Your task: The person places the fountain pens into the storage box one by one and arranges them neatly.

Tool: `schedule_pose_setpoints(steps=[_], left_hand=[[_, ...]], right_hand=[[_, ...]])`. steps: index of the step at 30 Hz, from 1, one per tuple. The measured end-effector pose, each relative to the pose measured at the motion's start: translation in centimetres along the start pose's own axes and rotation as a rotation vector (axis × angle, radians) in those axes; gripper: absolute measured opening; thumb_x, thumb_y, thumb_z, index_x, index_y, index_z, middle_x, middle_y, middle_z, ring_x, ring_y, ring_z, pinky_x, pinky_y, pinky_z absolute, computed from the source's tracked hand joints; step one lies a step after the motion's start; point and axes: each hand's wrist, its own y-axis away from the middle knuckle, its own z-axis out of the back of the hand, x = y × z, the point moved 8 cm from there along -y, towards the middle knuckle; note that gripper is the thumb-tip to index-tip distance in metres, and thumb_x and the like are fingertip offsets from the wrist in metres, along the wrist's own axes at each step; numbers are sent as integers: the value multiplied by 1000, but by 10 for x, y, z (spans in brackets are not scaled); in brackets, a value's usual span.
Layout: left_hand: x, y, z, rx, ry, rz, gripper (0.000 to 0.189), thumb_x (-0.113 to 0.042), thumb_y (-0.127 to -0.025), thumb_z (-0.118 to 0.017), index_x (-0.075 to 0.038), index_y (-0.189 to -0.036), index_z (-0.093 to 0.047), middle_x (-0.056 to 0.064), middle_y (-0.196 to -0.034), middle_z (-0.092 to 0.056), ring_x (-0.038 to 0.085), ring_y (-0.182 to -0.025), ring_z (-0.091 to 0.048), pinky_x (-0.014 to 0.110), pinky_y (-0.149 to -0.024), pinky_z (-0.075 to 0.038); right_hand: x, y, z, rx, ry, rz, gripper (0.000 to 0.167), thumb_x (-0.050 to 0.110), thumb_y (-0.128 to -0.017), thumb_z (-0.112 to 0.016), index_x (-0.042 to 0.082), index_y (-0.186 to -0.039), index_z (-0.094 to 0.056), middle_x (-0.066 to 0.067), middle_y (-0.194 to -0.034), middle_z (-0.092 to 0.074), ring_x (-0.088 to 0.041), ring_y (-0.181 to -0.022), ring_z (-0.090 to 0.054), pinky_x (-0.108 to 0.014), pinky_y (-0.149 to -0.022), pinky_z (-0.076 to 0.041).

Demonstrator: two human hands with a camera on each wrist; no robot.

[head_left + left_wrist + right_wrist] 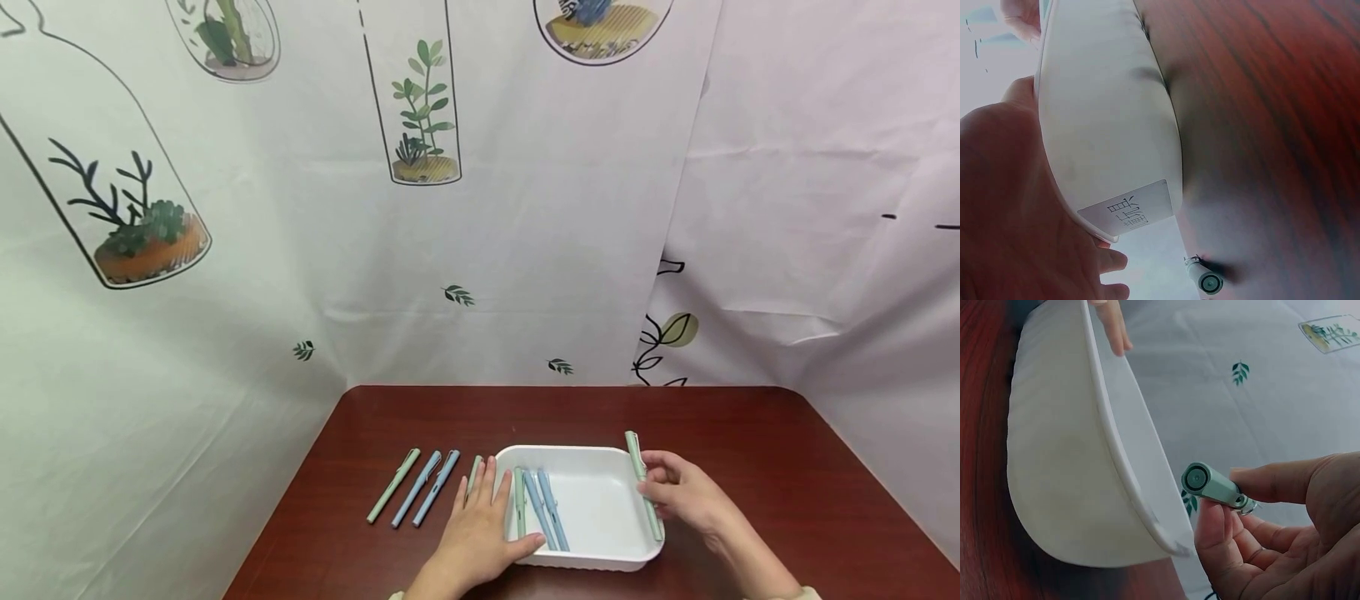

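My right hand (686, 492) pinches a light green pen (1213, 482) between thumb and fingers. In the head view, that pen stands over the right rim of a white tray (607, 560). My left hand (478, 533) rests on the tray's left side, its fingers fairly straight and the thumb over the front rim. Inside the tray, at the left, lie a green pen (521, 500) and two blue pens (536, 508). Beyond the left hand's fingertips another green pen (475, 473) lies on the table, partly hidden by them.
Left of the tray, a green pen (393, 486) and two blue pens (426, 490) lie side by side on the dark red wooden table (720, 417). A printed white cloth (510, 250) hangs behind the table and at its sides. A label (1129, 209) marks the tray's side.
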Motion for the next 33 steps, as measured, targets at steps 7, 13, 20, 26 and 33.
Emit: schedule_pose_setpoints(steps=[7, 13, 20, 26, 33], left_hand=[[0, -1, -1, -1, -8, 0, 102, -77, -86, -55, -7, -158, -34, 20, -167, -17, 37, -155, -13, 61, -121, -15], [0, -1, 1, -5, -7, -4, 102, -76, -87, -55, -6, -158, -34, 20, -167, -18, 37, -155, -14, 61, -121, -16], [0, -1, 1, -16, -21, -10, 102, -76, -87, -55, -6, -158, -35, 20, -167, -19, 37, -155, -15, 60, -121, -17], [0, -2, -2, -23, -26, -12, 101, -76, -86, -57, -6, -157, -36, 21, -167, -19, 37, -155, -15, 60, -121, -17], [1, -2, 0, -41, -46, -23, 103, -78, -85, -55, -6, -157, -37, 22, -166, -20, 38, -154, -17, 60, -121, -18]], right_hand=[[1, -3, -14, -12, -19, -24, 58, -2, -89, -69, -14, -140, -43, -11, -96, -61, -21, -82, -61, -38, -68, -59], [3, -7, -26, -23, -18, -28, 56, -3, -88, -70, -13, -138, -46, -13, -95, -60, -21, -81, -62, -40, -68, -59], [2, -11, -39, -38, -4, -50, 55, -3, -86, -72, -10, -136, -50, -13, -94, -59, -22, -80, -60, -40, -66, -60], [0, -13, -48, -17, 5, -51, 53, -3, -86, -71, -11, -134, -49, -13, -90, -60, -21, -77, -61, -40, -65, -59], [1, -15, -56, -5, 5, -44, 51, -4, -85, -71, -12, -131, -50, -13, -88, -59, -21, -75, -61, -41, -63, -60]])
